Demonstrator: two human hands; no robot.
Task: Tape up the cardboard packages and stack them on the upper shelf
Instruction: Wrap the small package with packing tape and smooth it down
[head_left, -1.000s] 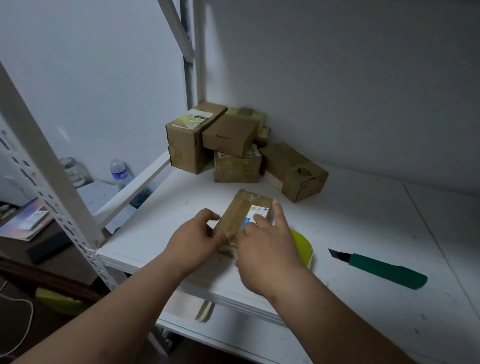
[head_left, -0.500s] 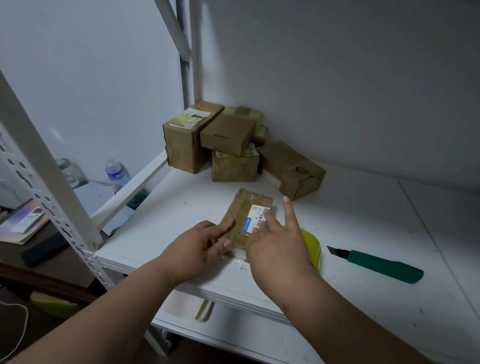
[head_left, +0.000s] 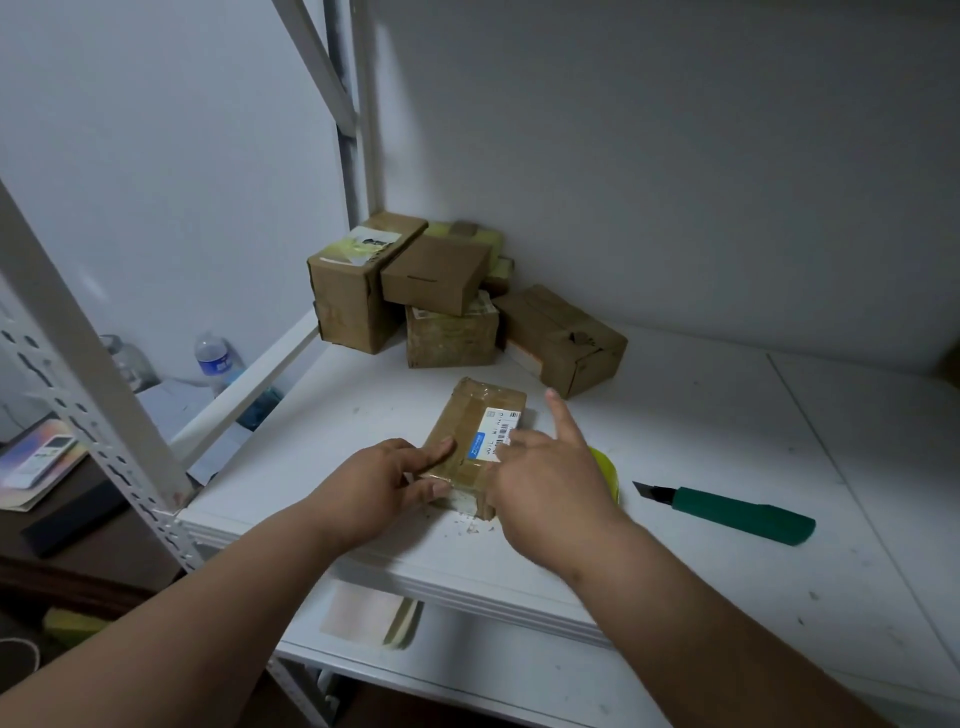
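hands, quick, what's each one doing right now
Left hand: open, straight fingers pressing on the near left side of the small taped package.
Right hand: open, fingers on the package's label end, index finger raised.

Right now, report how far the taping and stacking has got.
Done: several cardboard boxes sit piled in the shelf's back corner. In hand: the left hand and right hand press on a taped, labelled package on the white shelf. Left: adding it to the pile. Utility knife lies idle.

Brown package (head_left: 470, 431), green knife (head_left: 737, 514)
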